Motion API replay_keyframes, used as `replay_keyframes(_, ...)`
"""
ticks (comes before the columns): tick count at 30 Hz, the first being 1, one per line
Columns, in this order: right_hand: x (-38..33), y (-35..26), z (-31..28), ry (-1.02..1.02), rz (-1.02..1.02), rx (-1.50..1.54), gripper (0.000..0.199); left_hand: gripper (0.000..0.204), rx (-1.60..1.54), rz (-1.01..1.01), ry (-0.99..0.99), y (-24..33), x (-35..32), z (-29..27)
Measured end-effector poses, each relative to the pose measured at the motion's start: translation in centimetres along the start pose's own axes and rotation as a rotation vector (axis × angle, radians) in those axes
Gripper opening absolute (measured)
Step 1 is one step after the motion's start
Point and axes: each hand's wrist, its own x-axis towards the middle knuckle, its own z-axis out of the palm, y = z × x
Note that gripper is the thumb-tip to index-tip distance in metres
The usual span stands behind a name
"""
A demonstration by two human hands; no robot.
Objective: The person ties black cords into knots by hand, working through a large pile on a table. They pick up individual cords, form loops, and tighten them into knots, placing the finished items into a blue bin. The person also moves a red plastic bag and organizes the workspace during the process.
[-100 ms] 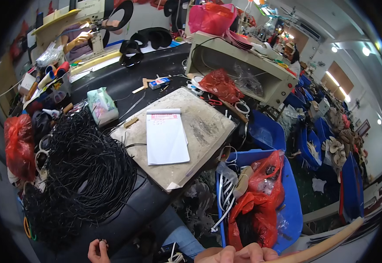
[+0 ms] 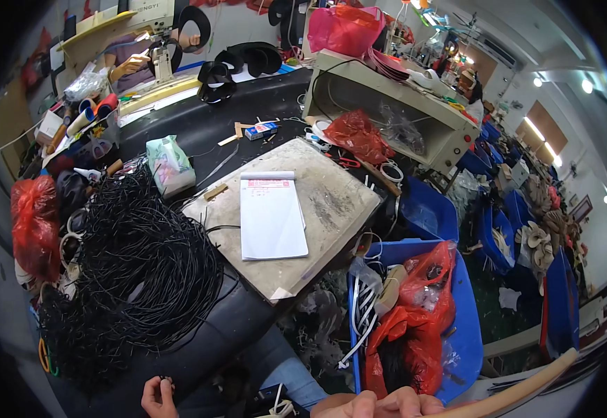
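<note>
At the lower edge my left hand point(image 2: 159, 398) is pinched closed in front of a black padded surface. A tiny dark bit shows at its fingertips, too small to name. My right hand point(image 2: 394, 404) lies right of it, partly cut off by the picture's edge. Its fingers are closed on a long, tan, slightly curved strip point(image 2: 519, 387) that reaches out to the right. White cords point(image 2: 280, 404) show between the two hands. Left of centre is a big tangled heap of thin black cords point(image 2: 157, 279). A notepad point(image 2: 272, 223) rests on a worn pale board point(image 2: 338, 202).
Right of the board stands a blue bin point(image 2: 472, 334) holding red plastic bags point(image 2: 422, 313) and white strips. A red bag point(image 2: 35, 226) sits far left, a tissue pack point(image 2: 170, 166) behind the cords. At the back, another person's hand point(image 2: 133, 64) works at a sewing machine point(image 2: 161, 59).
The surroundings have shifted slightly to the right in the picture. Both hands keep nearly the same place and grip.
</note>
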Motion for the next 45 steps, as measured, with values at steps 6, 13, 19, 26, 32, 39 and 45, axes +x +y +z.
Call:
replay_keyframes(6,-0.6,-0.6,-1.4,-0.011,0.075,-0.155,0.018,0.019,-0.022,-0.028,0.008,-0.3,-0.2,0.0)
replay_keyframes(13,-0.1,2.4,1.3,0.068,-0.201,-0.128,0.020,0.018,-0.021,-0.002,0.009,-0.3,-0.2,-0.1)
replay_keyframes(19,0.4,2.2,3.0,0.269,-0.084,-0.235,0.023,0.018,0.015,-0.011,0.011,-0.1,-0.1,-0.1)
replay_keyframes(26,0.4,2.3,3.0,0.466,-0.173,-0.341,0.025,0.018,-0.026,-0.012,0.007,-0.1,-0.1,0.0)
replay_keyframes(32,1.9,2.8,1.8,0.507,-0.272,-0.437,0.017,0.017,-0.001,0.013,0.021,-0.4,-0.2,0.1)
replay_keyframes(39,12.9,1.2,-5.9,-0.134,-0.646,-0.601,0.041,0.010,-0.063,-0.003,0.025,-1.8,0.4,-0.4)
replay_keyframes(45,31.0,-1.7,-13.5,-0.196,-0.082,-0.847,0.065,0.013,-0.312,-0.174,0.080,-1.5,0.2,-1.7)
